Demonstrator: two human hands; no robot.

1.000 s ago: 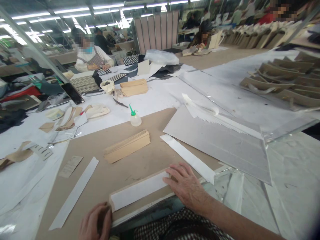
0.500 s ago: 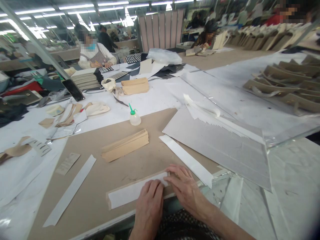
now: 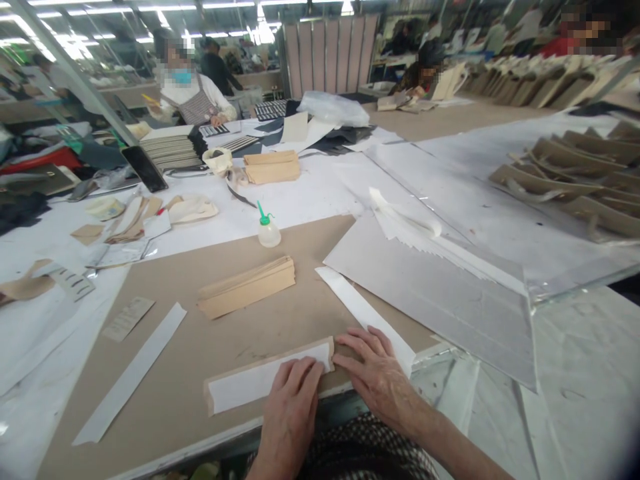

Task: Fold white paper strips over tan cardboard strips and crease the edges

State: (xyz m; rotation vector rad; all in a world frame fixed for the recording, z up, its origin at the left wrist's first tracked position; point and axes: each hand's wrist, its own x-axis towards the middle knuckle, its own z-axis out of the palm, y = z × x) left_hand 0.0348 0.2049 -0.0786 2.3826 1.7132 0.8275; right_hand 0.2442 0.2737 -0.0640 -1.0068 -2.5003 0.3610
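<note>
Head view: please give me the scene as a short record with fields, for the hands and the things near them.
left hand: left hand lies flat, fingers on the white strip
right hand: right hand lies flat, fingertips at the right end of the tan piece
white strip: lies along the top of the tan piece
surface: brown board on the table
behind the hands: stack of tan strips; glue bottle with green tip
beside: loose white strip to the left, another strip to the right
right of board: grey sheet
</note>
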